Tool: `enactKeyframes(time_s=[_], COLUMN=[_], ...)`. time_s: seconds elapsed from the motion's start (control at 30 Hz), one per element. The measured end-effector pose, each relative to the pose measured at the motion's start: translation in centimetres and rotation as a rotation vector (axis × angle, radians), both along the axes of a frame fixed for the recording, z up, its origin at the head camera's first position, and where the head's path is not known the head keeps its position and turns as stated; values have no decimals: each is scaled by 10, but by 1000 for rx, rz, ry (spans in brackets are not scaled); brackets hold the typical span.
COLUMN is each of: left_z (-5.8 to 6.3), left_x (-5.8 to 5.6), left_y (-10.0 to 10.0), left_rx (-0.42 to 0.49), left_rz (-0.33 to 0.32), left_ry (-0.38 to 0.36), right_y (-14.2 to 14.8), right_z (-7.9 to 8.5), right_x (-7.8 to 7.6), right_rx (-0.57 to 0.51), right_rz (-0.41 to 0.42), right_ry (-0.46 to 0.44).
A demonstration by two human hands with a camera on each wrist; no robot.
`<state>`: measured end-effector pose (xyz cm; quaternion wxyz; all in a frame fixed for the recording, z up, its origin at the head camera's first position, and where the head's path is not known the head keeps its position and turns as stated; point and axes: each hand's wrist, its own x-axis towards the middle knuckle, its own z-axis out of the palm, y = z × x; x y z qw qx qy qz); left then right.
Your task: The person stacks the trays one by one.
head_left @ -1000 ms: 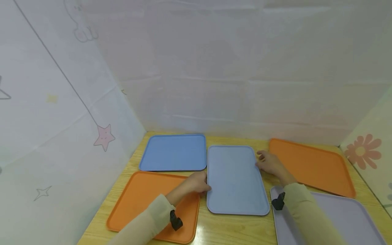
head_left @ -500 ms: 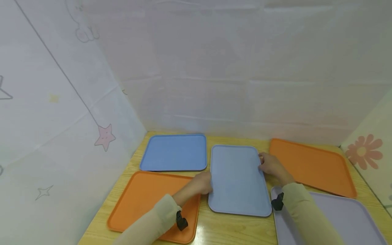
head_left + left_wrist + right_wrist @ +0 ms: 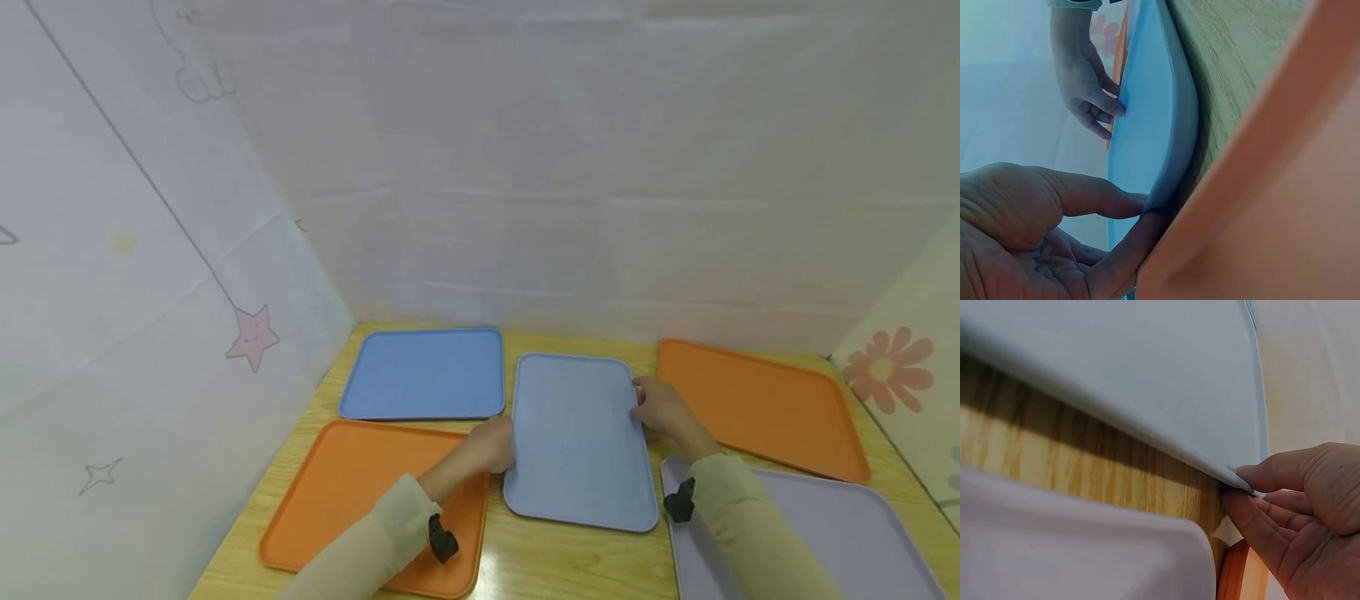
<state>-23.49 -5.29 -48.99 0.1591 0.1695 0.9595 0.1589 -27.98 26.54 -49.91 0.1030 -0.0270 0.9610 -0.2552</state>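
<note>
A light blue tray (image 3: 581, 442) lies between my two hands in the middle of the table, its long sides running away from me. My left hand (image 3: 489, 446) pinches its left rim; in the left wrist view the thumb (image 3: 1100, 197) is on top and a finger underneath. On the far part of the right rim, my right hand (image 3: 663, 407) pinches with thumb above and fingers below, as the right wrist view shows. In that view a shadowed gap lies under the tray's edge (image 3: 1116, 425), over the wood.
A darker blue tray (image 3: 423, 373) lies at the back left, with an orange tray (image 3: 352, 483) in front of it under my left forearm. At the right are another orange tray (image 3: 765, 404) and a pale purple tray (image 3: 832, 525). Fabric walls (image 3: 525, 167) enclose the wooden table (image 3: 555, 558).
My right hand, earlier with fingers spread beside the rim, has closed on it. My left hand has taken a firmer grip, and the light blue tray has shifted slightly.
</note>
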Motion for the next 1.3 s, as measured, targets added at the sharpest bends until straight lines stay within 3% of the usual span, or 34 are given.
enactKeyframes(time_s=[0.2, 0.4, 0.73, 0.9, 1.13, 1.3], left_z=[12, 23, 34, 39, 28, 19], left_x=[2, 11, 19, 23, 23, 21], left_y=[-16, -56, -151, -185, -223, -239], left_rx=[105, 210, 158, 124, 74, 73], left_rz=[14, 76, 227, 288, 352, 385], left_ry=[-1, -38, 27, 38, 91, 107], right_y=[0, -4, -2, 0, 0, 1], right_z=[-2, -2, -3, -5, -5, -3], right_x=[0, 6, 6, 4, 2, 3], right_rx=[-1, -20, -41, -36, -43, -44], right_rz=[-5, -20, -36, -50, -42, -30], right_ry=[-2, -28, -21, -49, -64, -54])
